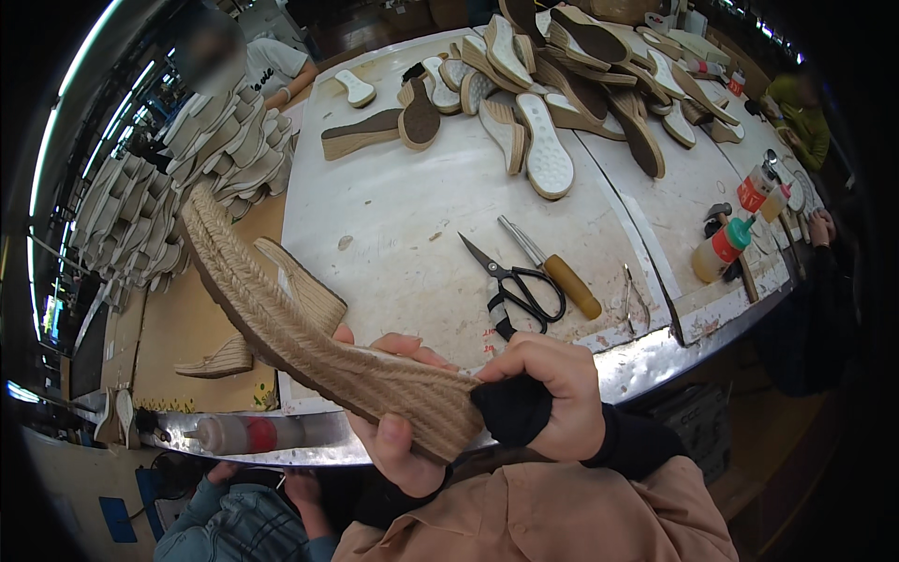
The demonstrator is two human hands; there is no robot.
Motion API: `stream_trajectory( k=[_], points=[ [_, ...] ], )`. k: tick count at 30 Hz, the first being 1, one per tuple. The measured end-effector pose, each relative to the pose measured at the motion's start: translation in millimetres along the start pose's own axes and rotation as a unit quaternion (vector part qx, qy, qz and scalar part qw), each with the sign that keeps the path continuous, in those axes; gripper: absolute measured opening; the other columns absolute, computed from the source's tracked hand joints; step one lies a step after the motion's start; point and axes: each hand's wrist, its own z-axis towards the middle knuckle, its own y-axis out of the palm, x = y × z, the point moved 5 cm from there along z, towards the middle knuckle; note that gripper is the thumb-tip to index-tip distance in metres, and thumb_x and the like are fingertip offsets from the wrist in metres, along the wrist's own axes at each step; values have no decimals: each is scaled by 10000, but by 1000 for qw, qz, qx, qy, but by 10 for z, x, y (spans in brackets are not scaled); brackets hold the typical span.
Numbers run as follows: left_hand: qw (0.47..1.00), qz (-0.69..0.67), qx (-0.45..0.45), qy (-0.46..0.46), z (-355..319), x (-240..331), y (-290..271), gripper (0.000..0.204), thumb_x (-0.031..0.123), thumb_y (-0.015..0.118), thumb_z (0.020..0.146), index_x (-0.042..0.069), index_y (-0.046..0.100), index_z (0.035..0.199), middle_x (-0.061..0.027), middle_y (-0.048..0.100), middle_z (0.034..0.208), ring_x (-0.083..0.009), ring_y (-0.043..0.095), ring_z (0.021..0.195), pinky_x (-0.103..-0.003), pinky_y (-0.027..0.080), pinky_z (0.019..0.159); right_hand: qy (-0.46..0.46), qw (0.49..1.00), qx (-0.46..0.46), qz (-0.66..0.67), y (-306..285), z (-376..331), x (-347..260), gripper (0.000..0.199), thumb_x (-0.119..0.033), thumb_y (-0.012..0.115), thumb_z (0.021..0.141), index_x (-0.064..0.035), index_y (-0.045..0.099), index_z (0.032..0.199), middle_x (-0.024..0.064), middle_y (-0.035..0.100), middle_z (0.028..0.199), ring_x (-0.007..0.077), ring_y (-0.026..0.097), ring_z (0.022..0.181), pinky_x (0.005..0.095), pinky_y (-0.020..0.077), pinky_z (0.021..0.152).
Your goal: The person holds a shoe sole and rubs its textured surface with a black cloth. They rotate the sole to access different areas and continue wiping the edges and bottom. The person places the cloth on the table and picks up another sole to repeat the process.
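A wedge shoe sole [412, 393] wrapped in tan braided rope slants across the near side of the table, toe end up and to the left. My left hand [398, 454] is closed around its thick heel part from below, with fingertips showing over the upper edge. At the heel end, my right hand [571, 384] is closed on a wad of black cloth [513, 410], which presses against the rope covering. Part of the cloth is hidden inside the right hand. Just beyond the hands lie black-handled scissors [506, 286] and a tool with a wooden handle [571, 286].
Several wedge soles [548, 145] are heaped at the far side. Stacked soles [220, 150] stand at the left. Glue bottles [721, 251] and a hammer [747, 276] are at the right. A clear bottle [243, 435] lies along the near left edge. Other people sit around the table.
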Motion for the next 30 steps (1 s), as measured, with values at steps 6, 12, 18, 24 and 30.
stream_trajectory(
  k=[6, 12, 18, 24, 30],
  points=[
    [1000, 6, 1, -9, -2, 16, -9, 780, 356, 563, 874, 76, 151, 1475, -203, 452, 1204, -293, 546, 997, -438, 516, 830, -19, 1000, -10, -17, -3, -3, 3, 93, -2, 664, 752, -3, 627, 837, 85, 572, 691, 211, 571, 623, 296, 444, 561],
    [1000, 18, -3, -8, 7, 21, -21, 781, 356, 556, 874, 73, 144, 1473, -208, 452, 1201, -294, 554, 989, -435, 514, 825, -27, 999, -11, -19, 4, 0, 5, 86, 0, 662, 754, -1, 623, 831, 91, 567, 690, 217, 572, 626, 298, 440, 554],
    [1000, 27, -7, -4, 1, 9, -4, 781, 356, 559, 874, 66, 149, 1472, -210, 454, 1201, -293, 564, 970, -424, 524, 804, -41, 999, 0, -30, 5, 6, 16, 83, 1, 659, 756, 0, 617, 827, 97, 565, 693, 224, 571, 614, 298, 441, 548],
    [1000, 19, -7, -5, 13, -12, -37, 776, 346, 568, 871, 65, 157, 1466, -210, 456, 1201, -292, 567, 958, -412, 534, 782, -46, 998, -7, -30, 9, 4, 24, 72, 2, 654, 759, 1, 610, 817, 106, 567, 697, 232, 573, 605, 297, 442, 545],
    [1000, 26, -7, -7, 35, 12, -31, 779, 347, 576, 865, 62, 163, 1461, -209, 461, 1190, -290, 568, 952, -413, 536, 772, -38, 999, -10, -26, 3, 15, 6, 64, -3, 654, 769, 3, 611, 816, 105, 580, 700, 222, 583, 608, 288, 444, 548]
  ],
)
